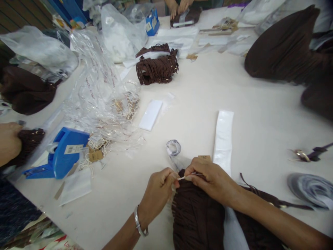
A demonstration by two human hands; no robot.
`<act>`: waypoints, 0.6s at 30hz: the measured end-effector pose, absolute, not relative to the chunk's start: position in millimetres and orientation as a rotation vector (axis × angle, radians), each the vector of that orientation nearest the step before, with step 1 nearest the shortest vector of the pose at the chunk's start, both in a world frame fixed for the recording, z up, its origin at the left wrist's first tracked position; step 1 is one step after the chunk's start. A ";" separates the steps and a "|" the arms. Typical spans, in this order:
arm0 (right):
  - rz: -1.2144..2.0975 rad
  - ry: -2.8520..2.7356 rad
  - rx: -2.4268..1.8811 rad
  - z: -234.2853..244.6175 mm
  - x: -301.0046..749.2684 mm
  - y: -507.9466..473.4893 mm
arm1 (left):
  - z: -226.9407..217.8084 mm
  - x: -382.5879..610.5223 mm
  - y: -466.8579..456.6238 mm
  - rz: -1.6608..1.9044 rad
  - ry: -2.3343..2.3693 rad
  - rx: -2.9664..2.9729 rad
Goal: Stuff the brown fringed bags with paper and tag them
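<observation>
My left hand (pixel 163 184) pinches one end of a thin white string (pixel 181 178), its wrist wearing a silver bangle. Fingers of my right hand (pixel 205 177) are closed on the other end, so the string is stretched between the two hands. Right below them lies a dark brown fringed bag (pixel 197 215), with white wrapping (pixel 234 225) along its side. A brown card tag (pixel 204 158) shows just behind my right hand. Beyond my hands sits a small roll of clear and grey strip (pixel 173 148).
Left stands a blue tape dispenser (pixel 67 149) beside crumpled clear plastic bags (pixel 91 80) and stringed tags. Another brown fringed bag (pixel 157 67) lies farther back. White folded strips (pixel 223 139) and a grey roll (pixel 309 189) are on the right. Other people's hands (pixel 179 7) work at the far edge and left.
</observation>
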State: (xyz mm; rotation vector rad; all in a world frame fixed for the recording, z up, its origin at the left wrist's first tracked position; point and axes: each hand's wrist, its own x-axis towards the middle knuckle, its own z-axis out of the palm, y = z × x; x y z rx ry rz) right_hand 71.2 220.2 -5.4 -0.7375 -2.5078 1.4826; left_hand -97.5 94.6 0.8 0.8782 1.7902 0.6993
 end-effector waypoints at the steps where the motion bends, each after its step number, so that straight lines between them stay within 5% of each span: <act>1: 1.426 -2.507 -0.726 -6.9 70.6 220.6 | -1.2 -99.3 97.8 0.706 1.901 0.917; 10: 1.469 -2.545 -0.660 -22.2 72.7 212.6 | -16.4 -93.5 135.2 0.273 2.405 1.215; 18: 1.518 -2.492 -0.759 -21.1 72.7 214.8 | -27.9 -94.3 128.8 0.739 2.318 1.017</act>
